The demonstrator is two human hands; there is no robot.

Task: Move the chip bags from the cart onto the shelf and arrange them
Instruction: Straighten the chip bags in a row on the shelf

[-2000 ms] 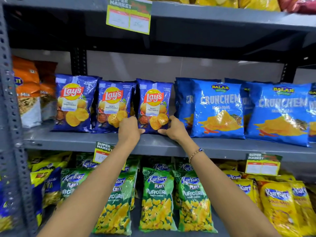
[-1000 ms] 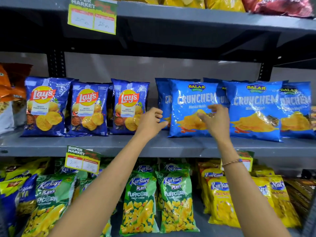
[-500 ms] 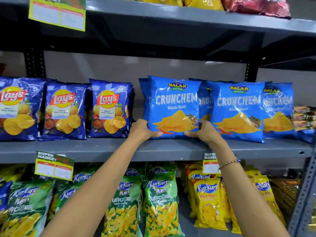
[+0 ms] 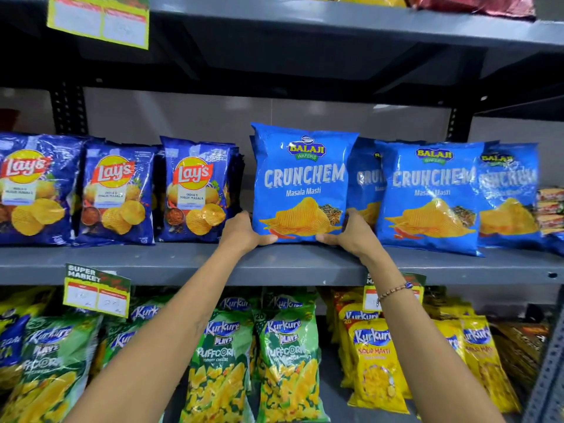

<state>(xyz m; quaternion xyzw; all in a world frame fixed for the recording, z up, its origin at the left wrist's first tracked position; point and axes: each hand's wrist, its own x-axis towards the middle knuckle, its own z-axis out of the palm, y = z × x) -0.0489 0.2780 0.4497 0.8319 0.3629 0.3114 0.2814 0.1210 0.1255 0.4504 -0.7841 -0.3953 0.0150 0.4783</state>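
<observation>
A light blue Crunchem bag stands upright on the grey middle shelf. My left hand grips its lower left corner and my right hand grips its lower right corner. More Crunchem bags stand to its right, partly behind it. Three dark blue Lay's bags stand in a row to its left. The cart is out of view.
Green Kurkure Puffcorn bags and yellow Kurkure bags fill the shelf below. Price tags hang from the middle shelf's front edge. The upper shelf carries another tag. A grey upright post stands at the lower right.
My hands left the rightmost Lay's bag, moved right and took the front Crunchem bag by its lower corners. The bag now stands more upright, and my view has shifted right.
</observation>
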